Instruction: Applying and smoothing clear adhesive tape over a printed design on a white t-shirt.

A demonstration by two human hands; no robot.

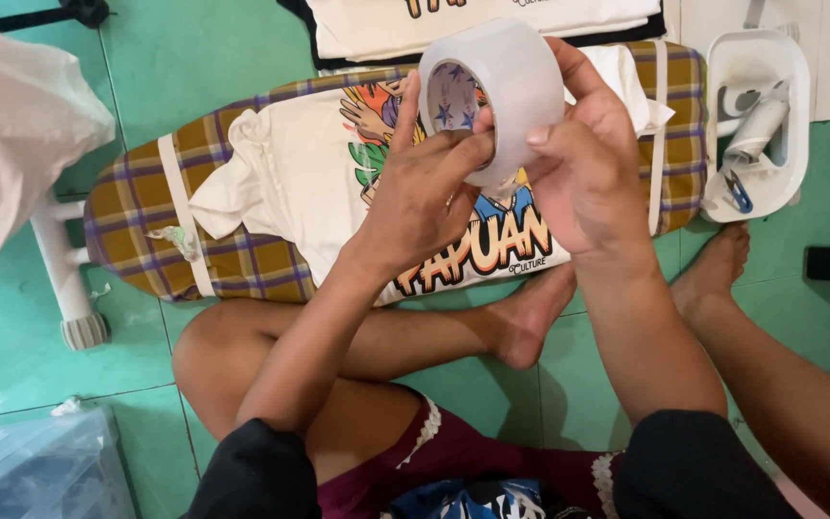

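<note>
On the green tiled floor (21, 336) I sit cross-legged, bare legs folded under the view, and the whole scene lies low around me. Straight ahead, a small ironing board (136, 231) with a yellow-and-purple plaid cover rests flat on the tiles, bound by pale straps, and a cream T-shirt (290, 192) with a bright cartoon print is spread along it. I hold a roll of clear packing tape (511, 86) up above the shirt, between my face and the board, well off the surface. My right hand (588, 163) wraps the roll from the right, fingers curled over its outer face and the thumb pressed near the rim. My left hand (425, 192) comes in from the left, its fingers bent and pinched against the roll's near edge and inner ring; I cannot tell whether a loose tape end sits under them. Both hands are closed on the roll. Beyond the board lies a stack of folded pale shirts (492, 24) on a dark backing. To the right, a white plastic tray (790, 125) holds a white roll-like item and something blue. At the left edge, white cloth (12, 135) hangs over a white tubular stand (64, 279), and a clear plastic bin (36, 471) sits at the lower left corner.
</note>
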